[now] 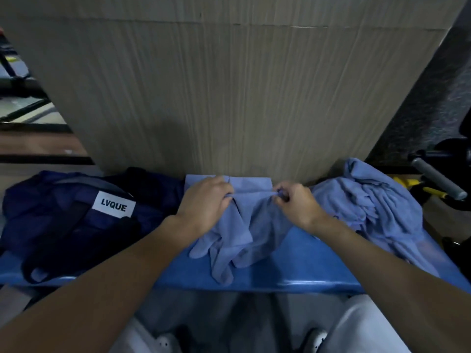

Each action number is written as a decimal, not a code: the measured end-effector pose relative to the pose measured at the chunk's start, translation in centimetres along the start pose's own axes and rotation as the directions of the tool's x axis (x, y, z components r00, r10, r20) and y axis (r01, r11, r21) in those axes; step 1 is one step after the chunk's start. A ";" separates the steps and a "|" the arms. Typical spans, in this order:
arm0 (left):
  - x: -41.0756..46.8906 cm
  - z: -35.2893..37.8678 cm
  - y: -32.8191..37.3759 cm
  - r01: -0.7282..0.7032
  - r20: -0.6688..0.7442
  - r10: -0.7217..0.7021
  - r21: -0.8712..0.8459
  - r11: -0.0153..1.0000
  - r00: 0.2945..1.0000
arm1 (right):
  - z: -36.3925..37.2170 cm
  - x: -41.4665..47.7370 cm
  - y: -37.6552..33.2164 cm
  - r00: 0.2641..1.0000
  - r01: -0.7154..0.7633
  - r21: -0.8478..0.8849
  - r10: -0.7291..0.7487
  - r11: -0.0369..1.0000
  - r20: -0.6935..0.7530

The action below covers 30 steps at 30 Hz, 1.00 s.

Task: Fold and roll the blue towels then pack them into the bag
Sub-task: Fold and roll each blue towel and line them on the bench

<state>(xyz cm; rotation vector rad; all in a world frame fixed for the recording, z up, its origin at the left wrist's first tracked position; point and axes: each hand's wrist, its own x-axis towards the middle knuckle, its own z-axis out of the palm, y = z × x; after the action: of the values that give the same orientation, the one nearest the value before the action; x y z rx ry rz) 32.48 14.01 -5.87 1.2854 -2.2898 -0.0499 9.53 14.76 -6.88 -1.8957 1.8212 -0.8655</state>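
- Nearest me: white trousers, under the front lip of the blue surface.
- The towel I'm working lies mid-surface, between bag and pile. Its loose, crumpled tail trails toward me and stops just short of the front lip.
- Its far edge is pulled taut left-right between both grips, so the held edge runs across and the body runs near-far.
- Left grip: fingers curled over the towel's left end, holding it, palm down.
- Right grip: thumb and fingers closed tight, pinching a bunched bit of the right end.
- Just behind the grips there's a flat blue piece against the back. I can't tell if it's the same towel or another one.
- Left: the dark navy bag, slumped, LVQUE label up, touching the left forearm side of the work spot.
- Right: a heap of blue towels, unfolded, close to the right grip.
- Open room is only the bare strip near the front lip.
- Back: a cardboard panel stands upright right behind the work spot and closes off the far side.
- Far right, off the surface: a grey handle and something yellow.
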 end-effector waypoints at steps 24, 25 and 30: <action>-4.2 9.7 0.7 0.527 0.121 -0.543 -0.480 0.701 0.831 | 7.4 -1.9 5.5 0.903 -0.160 -0.193 0.223 0.968 0.367; -4.0 9.5 0.7 0.511 0.100 -0.538 -0.497 0.701 0.837 | 7.7 -1.8 5.7 0.911 -0.170 -0.206 0.233 0.964 0.341; -2.7 8.4 0.1 0.421 0.004 -0.505 -0.558 0.716 0.863 | 8.7 -1.1 6.3 0.944 -0.209 -0.162 0.242 0.964 0.224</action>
<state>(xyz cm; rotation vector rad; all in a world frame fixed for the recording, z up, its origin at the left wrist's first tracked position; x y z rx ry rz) 29.83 14.46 -14.28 1.4435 -1.5881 -0.7078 10.48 13.94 -17.62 -1.7356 1.9357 -0.4210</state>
